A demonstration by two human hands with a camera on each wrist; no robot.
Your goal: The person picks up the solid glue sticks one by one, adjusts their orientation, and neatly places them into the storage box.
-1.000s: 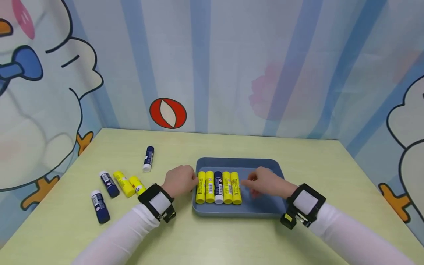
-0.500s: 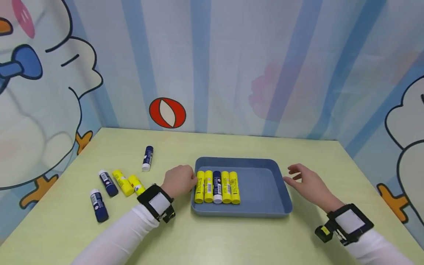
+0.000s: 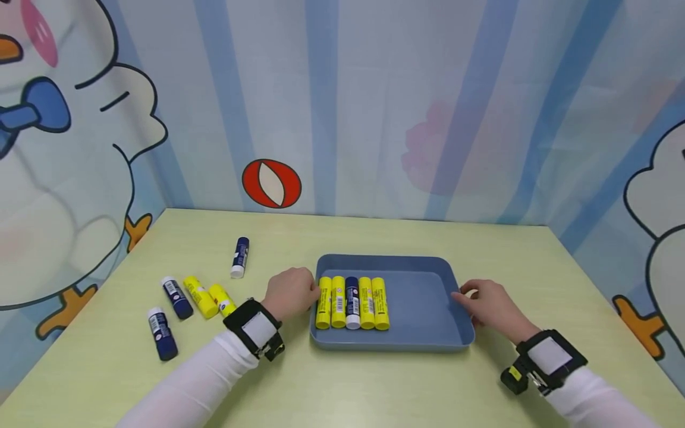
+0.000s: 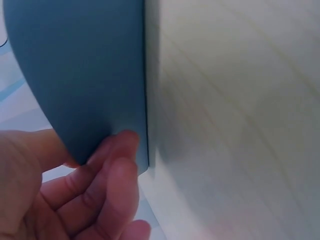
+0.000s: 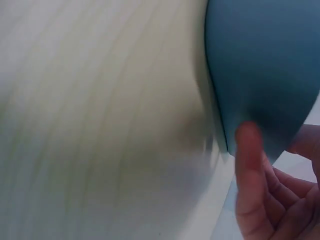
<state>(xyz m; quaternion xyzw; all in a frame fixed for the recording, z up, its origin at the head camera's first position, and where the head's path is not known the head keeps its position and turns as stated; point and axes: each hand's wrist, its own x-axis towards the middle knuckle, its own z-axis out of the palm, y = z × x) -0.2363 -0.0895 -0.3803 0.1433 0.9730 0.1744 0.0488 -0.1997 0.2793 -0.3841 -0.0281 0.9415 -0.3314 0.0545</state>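
Note:
A blue-grey tray lies on the table with a row of glue sticks along its left side: yellow ones and, in the middle, a navy one with a white end. My left hand pinches the tray's left wall, thumb inside and fingers against the outside, as the left wrist view shows. At the opposite end, my right hand has its thumb over the right rim. In the right wrist view its fingers press the outer face of that wall.
Left of the tray, loose glue sticks lie on the table: a yellow one, another yellow one by my left wrist, and navy ones, one farther back. A printed cloth hangs behind the table.
My right hand has left the glue sticks inside the tray, moved right past the rim, then come back to grip the right wall. My left hand and the glue sticks stay put.

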